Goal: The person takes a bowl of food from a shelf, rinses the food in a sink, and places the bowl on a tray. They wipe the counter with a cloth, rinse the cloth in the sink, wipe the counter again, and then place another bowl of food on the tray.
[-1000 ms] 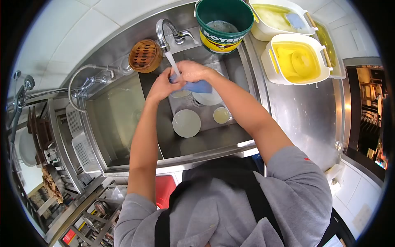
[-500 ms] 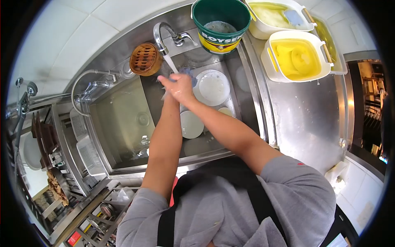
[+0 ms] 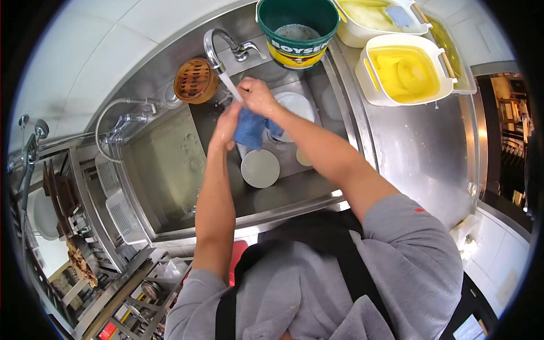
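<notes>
Water runs from the curved faucet (image 3: 213,54) onto a blue cloth (image 3: 248,129) held between my two hands. My left hand (image 3: 226,126) grips the cloth's left side, beside the stream. To the right of the stream, my right hand (image 3: 256,96) is closed on the cloth's upper part. The cloth hangs down over the sink. Behind it, partly covered by cloth and forearm, lies a white plate (image 3: 297,107). Below it rests a round whitish dish (image 3: 260,169), and a smaller pale dish (image 3: 304,157) is partly hidden by my right forearm.
A round bamboo steamer (image 3: 195,81) sits left of the faucet. Behind the sink stands a green bucket (image 3: 300,48). White tubs with yellow liquid (image 3: 405,73) are on the right counter. The left basin (image 3: 164,170) holds water. A hose (image 3: 102,127) curves at the left.
My hands have moved apart and slightly changed position under the stream. The blue cloth, mostly hidden before, now hangs spread between them. The camera view has shifted slightly.
</notes>
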### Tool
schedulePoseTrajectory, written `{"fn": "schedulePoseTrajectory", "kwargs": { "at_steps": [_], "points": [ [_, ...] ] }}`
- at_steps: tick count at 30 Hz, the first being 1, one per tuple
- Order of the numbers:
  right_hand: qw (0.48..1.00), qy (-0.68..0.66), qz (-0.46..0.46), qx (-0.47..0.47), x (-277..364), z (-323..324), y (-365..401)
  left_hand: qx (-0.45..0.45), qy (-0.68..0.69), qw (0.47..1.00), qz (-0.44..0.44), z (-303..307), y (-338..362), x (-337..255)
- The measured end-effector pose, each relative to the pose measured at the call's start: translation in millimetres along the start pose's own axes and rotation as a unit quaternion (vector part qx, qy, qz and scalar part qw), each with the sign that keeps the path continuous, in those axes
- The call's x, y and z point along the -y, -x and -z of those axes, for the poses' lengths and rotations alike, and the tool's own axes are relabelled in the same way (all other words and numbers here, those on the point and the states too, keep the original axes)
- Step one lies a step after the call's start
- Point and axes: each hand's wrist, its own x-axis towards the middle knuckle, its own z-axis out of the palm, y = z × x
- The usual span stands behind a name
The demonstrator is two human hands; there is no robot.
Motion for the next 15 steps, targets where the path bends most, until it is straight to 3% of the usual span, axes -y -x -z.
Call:
{"fn": "schedulePoseTrajectory", "kwargs": {
  "at_steps": [1,2,3,5,6,7,9,11,13,14,15],
  "points": [
    [0.987,-0.068,-0.103,0.106,-2.6,5.7,0.0,0.013,-0.148,0.988,-0.043,10.7,-0.3,-1.8],
    [0.969,-0.087,-0.150,0.175,-5.7,13.7,-1.3,0.032,-0.163,0.983,-0.080,20.4,-4.6,-2.3],
    [0.968,-0.088,-0.150,0.180,-0.4,29.4,-1.3,0.028,-0.160,0.984,-0.079,18.7,1.7,-7.0],
    [0.916,-0.056,-0.176,0.357,10.7,64.4,-6.6,0.027,-0.260,0.957,-0.122,11.6,15.8,-29.4],
    [0.898,-0.092,-0.190,0.387,-3.2,64.9,0.7,0.040,-0.217,0.962,-0.160,17.2,12.1,-25.6],
    [0.898,-0.093,-0.189,0.386,4.3,70.8,4.6,0.039,-0.219,0.962,-0.160,19.8,10.8,-23.5],
    [0.902,0.028,-0.113,0.416,18.1,81.7,14.8,0.033,0.024,0.971,-0.235,23.0,4.8,-17.9],
    [0.910,0.034,-0.128,0.392,5.1,82.7,12.3,0.077,0.061,0.969,-0.227,42.7,-1.3,-10.9],
    [0.943,-0.007,-0.017,0.333,-5.0,82.1,3.4,0.060,0.330,0.927,-0.171,44.2,10.5,-7.5],
    [0.953,-0.105,-0.070,0.274,-8.4,79.6,6.5,0.061,0.363,0.913,-0.177,49.0,10.9,-0.1],
    [0.954,-0.107,-0.071,0.271,5.4,73.1,7.6,0.062,0.360,0.914,-0.175,53.8,1.6,15.6]
  ]
}}
